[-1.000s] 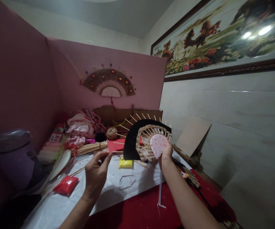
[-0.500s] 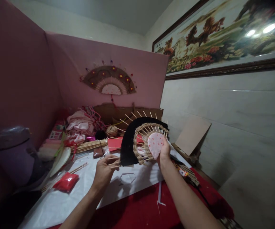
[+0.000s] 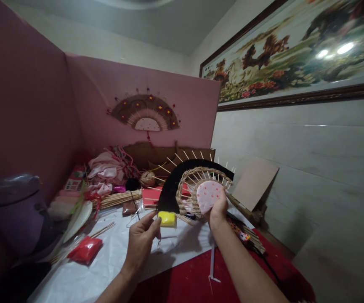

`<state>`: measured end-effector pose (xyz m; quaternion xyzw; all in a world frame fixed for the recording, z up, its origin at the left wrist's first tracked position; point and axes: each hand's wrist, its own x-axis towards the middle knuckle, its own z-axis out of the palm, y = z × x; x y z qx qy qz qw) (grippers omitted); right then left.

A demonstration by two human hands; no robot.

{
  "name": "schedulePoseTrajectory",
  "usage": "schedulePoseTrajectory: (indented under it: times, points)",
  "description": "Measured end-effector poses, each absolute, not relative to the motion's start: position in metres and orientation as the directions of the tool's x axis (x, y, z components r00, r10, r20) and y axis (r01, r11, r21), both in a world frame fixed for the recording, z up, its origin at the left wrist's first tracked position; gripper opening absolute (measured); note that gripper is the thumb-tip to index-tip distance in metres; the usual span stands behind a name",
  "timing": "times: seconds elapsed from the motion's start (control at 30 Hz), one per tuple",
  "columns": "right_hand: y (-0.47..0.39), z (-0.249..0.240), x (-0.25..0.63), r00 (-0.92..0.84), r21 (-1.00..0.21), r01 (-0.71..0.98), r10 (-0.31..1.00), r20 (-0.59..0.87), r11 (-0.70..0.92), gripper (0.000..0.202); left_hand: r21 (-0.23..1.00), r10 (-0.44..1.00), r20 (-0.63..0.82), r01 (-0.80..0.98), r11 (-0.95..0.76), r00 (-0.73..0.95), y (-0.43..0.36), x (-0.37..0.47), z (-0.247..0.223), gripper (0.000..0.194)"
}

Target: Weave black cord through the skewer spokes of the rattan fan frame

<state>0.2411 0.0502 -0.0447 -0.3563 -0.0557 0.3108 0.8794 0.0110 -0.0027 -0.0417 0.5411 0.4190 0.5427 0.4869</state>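
The fan (image 3: 171,185) is held above the surface (image 3: 112,261), its black band arching from eight to two o'clock. The right hand (image 3: 219,208) grasps its dotted base (image 3: 207,195) at four o'clock; the left hand's (image 3: 141,240) fingertips near its eight-o'clock corner may or may not pinch something, one cannot tell.

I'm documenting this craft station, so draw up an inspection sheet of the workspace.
Surface: white sheet and red cloth.
Job's things: black-banded fan with dotted base, sticks projecting.
Clutter: red packet, yellow packet, twine ball, stick bundle.
Hands: right hand grips the dotted base; left hand near the fan's lower left corner, contact unclear.
Cables: nothing seen that is clearly a cable.
Surroundings: pink partition bearing a decorated fan; framed picture on the wall.
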Motion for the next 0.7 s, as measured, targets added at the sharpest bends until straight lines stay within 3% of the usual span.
schedulePoseTrajectory:
  times: [0.13, 0.4, 0.7]
  points:
    - [0.053, -0.048, 0.243, 0.825, -0.677, -0.465, 0.556, -0.099, 0.57, 0.049, 0.971, 0.971, 0.237, -0.023, -0.236, 0.016, -0.003, 0.012, -0.047, 0.054]
    - [0.047, -0.04, 0.237, 0.839, -0.672, -0.456, 0.533, -0.107, 0.583, 0.045, 0.914, 0.925, 0.374, 0.143, -0.38, 0.068, -0.007, 0.013, -0.051, 0.038]
    - [0.045, -0.039, 0.233, 0.813, -0.657, -0.495, 0.57, -0.119, 0.568, 0.045, 0.985, 0.989, 0.134, -0.115, -0.125, 0.068, -0.007, 0.016, -0.035, 0.041]
